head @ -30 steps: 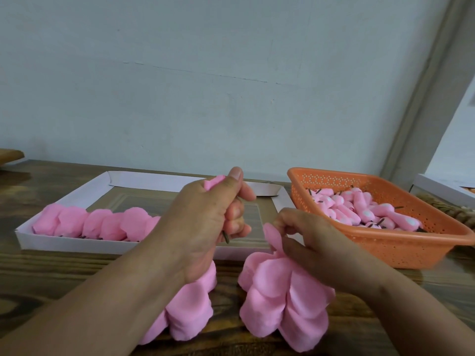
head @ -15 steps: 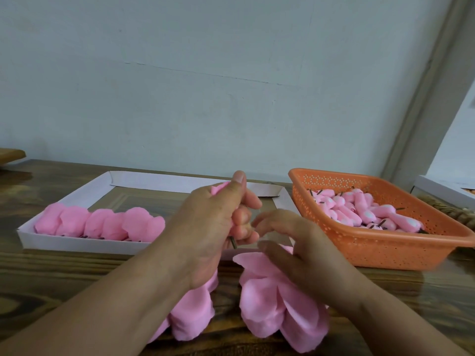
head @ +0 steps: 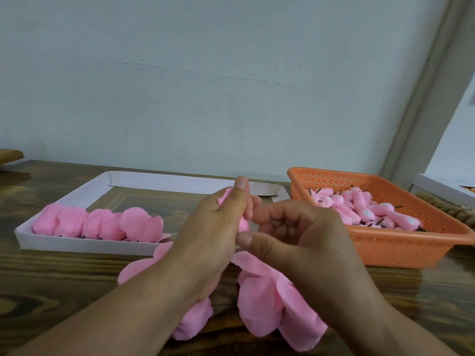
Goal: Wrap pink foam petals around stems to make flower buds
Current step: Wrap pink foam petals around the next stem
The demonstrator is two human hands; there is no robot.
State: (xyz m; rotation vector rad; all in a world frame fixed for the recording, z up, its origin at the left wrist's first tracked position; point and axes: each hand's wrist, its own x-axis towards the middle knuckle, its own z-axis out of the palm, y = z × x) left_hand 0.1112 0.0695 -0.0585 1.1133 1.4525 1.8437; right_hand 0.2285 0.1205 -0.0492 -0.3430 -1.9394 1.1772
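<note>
Centrally, both hands between tray and basket.

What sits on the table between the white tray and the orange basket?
In the head view, both hands, left and right, meet there over loose pink petals, working a bud between the white tray and orange basket.

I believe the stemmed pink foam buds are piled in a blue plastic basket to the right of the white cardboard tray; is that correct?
Not quite: the basket is orange, not blue, as the head view shows. The rest stands: the stemmed pink foam buds are piled in it, and it sits to the right of the white cardboard tray.
</note>
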